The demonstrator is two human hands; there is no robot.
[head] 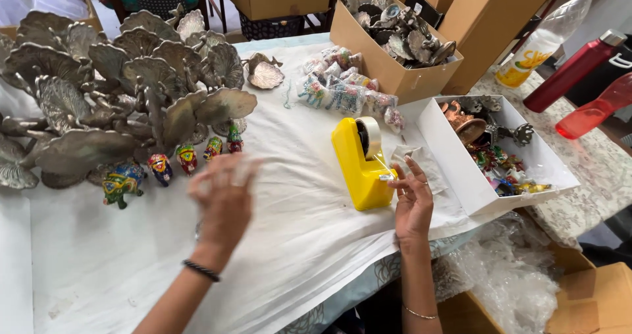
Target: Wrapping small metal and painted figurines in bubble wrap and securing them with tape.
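Observation:
My right hand (413, 201) reaches to the front of a yellow tape dispenser (360, 163), and its fingertips pinch the end of the clear tape at the cutter. My left hand (222, 202) hovers blurred above the white sheet (296, 215), fingers spread, holding nothing that I can see. It is nearest to a row of small painted elephant figures (187, 157) standing in front of a crowd of grey metal peacock figures (131, 90).
A pile of wrapped figures (342, 90) lies behind the dispenser. A brown carton (388, 70) holds metal pieces, a white box (474, 182) holds small coloured items. Bottles (579, 70) stand at the far right. Clear plastic wrap (507, 275) lies by the near edge.

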